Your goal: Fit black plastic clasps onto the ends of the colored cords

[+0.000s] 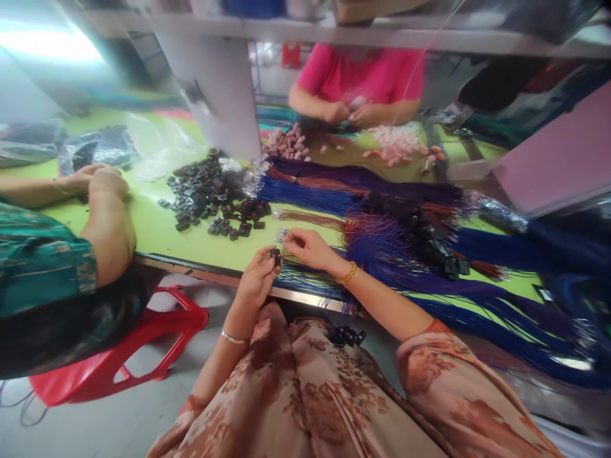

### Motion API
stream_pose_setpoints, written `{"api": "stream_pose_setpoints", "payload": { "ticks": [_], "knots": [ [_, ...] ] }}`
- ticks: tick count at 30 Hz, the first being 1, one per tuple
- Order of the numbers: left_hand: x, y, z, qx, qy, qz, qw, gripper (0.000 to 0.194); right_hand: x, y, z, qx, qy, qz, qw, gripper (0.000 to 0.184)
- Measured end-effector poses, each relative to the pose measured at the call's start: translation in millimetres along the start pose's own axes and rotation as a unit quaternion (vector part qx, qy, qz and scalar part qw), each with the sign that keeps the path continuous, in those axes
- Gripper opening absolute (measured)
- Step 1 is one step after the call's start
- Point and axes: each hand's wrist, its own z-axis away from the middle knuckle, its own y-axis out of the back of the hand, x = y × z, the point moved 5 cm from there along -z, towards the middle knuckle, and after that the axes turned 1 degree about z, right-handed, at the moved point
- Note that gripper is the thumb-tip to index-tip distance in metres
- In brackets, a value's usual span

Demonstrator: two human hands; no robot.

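Observation:
My left hand (260, 275) pinches a small black connector (275, 256) at the near edge of the green table (157, 232). My right hand (309, 247) is closed in a pinch right beside it, fingertips at the connector, apparently on a thin wire too small to make out. Bundles of blue wires (382, 251) with metal tips run from under my right wrist across the table to the right. A heap of black connectors (212, 197) lies to the left of my hands. More black connectors (347, 335) rest on my lap.
A person in green sits at left, hands (98, 181) on the table, beside a red stool (143, 343). Opposite, a person in pink (363, 79) handles pink parts (396, 146). Purple and orange wire bundles (363, 181) lie across the middle. Plastic bags (95, 149) sit far left.

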Motion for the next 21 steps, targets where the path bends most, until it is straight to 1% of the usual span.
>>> {"api": "stream_pose_setpoints", "payload": {
  "ticks": [3, 8, 12, 21],
  "knots": [
    [-2, -3.6, -2, -0.016, 0.003, 0.017, 1.000, 0.032, -1, -2, 7, 0.000, -0.026, -0.024, 0.999, 0.015],
    [-6, -6.1, -3, -0.022, 0.021, 0.044, 0.999, 0.032, 2, -3, 17, 0.018, -0.047, 0.027, 0.998, 0.016],
    [-7, -7.2, -2, -0.026, 0.029, 0.054, 0.998, 0.033, 3, -4, 19, 0.023, -0.057, 0.061, 0.996, 0.015],
    [-6, -9.3, 0, -0.038, 0.033, 0.039, 0.998, 0.033, 4, -5, 20, 0.024, -0.068, 0.071, 0.995, 0.015]
  ]
}}
